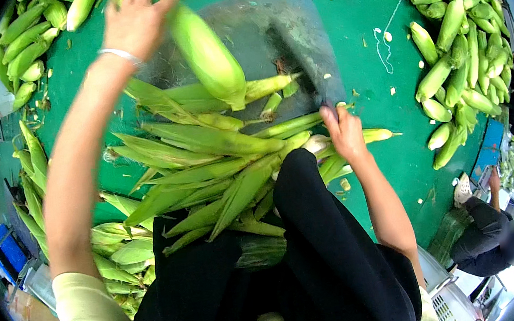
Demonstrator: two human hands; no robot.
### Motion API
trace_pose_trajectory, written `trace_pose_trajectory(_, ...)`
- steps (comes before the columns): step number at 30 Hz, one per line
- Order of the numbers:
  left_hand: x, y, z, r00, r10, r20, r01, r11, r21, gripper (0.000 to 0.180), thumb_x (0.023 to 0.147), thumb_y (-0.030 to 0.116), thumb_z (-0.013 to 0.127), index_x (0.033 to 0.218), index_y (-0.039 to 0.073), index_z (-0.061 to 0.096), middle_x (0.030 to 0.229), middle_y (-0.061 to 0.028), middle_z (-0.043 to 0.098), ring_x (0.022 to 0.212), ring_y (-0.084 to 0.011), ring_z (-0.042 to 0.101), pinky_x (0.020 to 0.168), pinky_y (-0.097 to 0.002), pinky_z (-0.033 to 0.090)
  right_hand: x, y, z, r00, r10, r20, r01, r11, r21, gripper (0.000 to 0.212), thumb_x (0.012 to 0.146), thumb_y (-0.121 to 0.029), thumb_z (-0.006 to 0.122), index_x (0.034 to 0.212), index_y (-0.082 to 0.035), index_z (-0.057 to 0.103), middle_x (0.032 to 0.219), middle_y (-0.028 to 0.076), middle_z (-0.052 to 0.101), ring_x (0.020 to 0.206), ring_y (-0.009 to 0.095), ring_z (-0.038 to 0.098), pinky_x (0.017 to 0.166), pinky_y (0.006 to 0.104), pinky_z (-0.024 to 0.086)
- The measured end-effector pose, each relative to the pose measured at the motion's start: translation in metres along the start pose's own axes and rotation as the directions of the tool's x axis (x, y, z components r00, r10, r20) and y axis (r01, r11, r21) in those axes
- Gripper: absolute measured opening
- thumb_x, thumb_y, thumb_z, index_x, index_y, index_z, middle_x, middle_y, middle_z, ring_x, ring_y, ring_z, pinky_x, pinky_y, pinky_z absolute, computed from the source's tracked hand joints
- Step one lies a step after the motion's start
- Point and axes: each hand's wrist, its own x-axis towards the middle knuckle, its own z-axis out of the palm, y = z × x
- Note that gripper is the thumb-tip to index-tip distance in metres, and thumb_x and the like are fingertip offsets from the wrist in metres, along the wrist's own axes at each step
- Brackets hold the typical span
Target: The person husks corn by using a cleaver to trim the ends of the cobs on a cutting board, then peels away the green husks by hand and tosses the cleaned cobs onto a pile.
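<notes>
hands well apart here, folks: left hand (137,25) up by the top edge, fingers bent, its thumb side right against the upper end of a big green corn ear (210,58); whether it grips that ear, i can't tell. right hand (345,128) is curled tight around the near end of a dark slim tool (299,60), which runs up and leftward, too blurred for its edge to be made out.

and that ear, what a plump one, slants with its rounded end low, over the grey sheet (259,14) and above a heap of leafy green corn (207,172). the heap spreads across the black trousers (336,240), stalk ends pointing toward the right hand. white wristband (121,54) on the left arm, there it is!

outward we go, across the green surface (357,35): pale bits scattered, a thin white string (380,42) squiggling, a great pile of corn ears (458,61) on the right, a smaller pile (25,44) at upper left, loose leafy husks (120,265) by the left knee.

containers at the rim: a white slatted crate (445,310) lower right, a brown carton (37,315) lower left, contents unclear. far right, a co-worker (487,235) in dark clothes, sitting low.
</notes>
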Motion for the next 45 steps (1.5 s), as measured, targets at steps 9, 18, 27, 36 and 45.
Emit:
trace_pose_trajectory(9,-0.029,0.092,0.070,0.773,-0.305,0.556,0.634,0.390,-0.668,0.092,0.062,0.047,0.071,0.128,-0.004,0.032,0.114,-0.0301,0.050,0.103,-0.0427,0.051,0.090,-0.0404,0.042,-0.089,0.020,-0.009,0.795,-0.123,0.594,0.086,0.992,0.091,0.026,0.078,-0.020,0.055,0.088,0.003,0.052,0.075,0.027,0.057,0.071,0.041,0.058,0.065,0.0475,0.047)
trace_pose_trajectory(18,-0.083,0.092,-0.001,0.761,0.101,0.641,0.318,0.803,-0.504,0.084,0.059,0.020,0.069,0.135,0.018,0.032,0.100,-0.0194,0.051,0.090,-0.0386,0.053,0.080,-0.0422,0.045,-0.015,-0.040,-0.003,0.955,-0.020,0.297,-0.129,0.872,0.472,0.040,0.088,-0.035,0.050,0.077,0.003,0.052,0.061,0.022,0.051,0.063,0.039,0.054,0.058,0.0400,0.042)
trace_pose_trajectory(27,-0.085,0.086,0.006,0.779,0.133,0.612,0.293,0.786,-0.544,0.086,0.059,0.021,0.072,0.134,0.015,0.032,0.101,-0.0218,0.051,0.092,-0.0391,0.053,0.081,-0.0419,0.045,-0.010,-0.063,0.015,0.982,0.010,0.190,-0.122,0.799,0.589,0.060,0.086,-0.053,0.044,0.073,0.005,0.054,0.059,0.021,0.050,0.058,0.029,0.049,0.062,0.0406,0.042)
trace_pose_trajectory(36,-0.086,0.064,0.025,0.502,0.382,0.775,0.861,-0.301,-0.410,0.057,0.075,0.024,0.054,0.126,0.003,0.042,0.111,-0.0148,0.054,0.096,-0.0237,0.055,0.082,-0.0371,0.047,0.009,-0.032,0.050,0.921,0.096,0.377,-0.293,0.809,0.510,0.064,0.086,-0.056,0.042,0.072,0.006,0.054,0.057,0.018,0.052,0.058,0.029,0.052,0.061,0.0389,0.042)
trace_pose_trajectory(45,-0.132,0.065,0.026,0.471,0.553,0.687,0.522,-0.803,0.289,0.063,0.082,0.052,0.047,0.124,0.005,0.041,0.107,-0.0207,0.054,0.090,-0.0364,0.058,0.067,-0.0470,0.053,0.004,-0.061,0.009,0.966,0.032,0.255,-0.135,0.909,0.395,0.051,0.088,-0.046,0.045,0.076,0.002,0.053,0.062,0.021,0.051,0.058,0.031,0.052,0.058,0.0389,0.042)
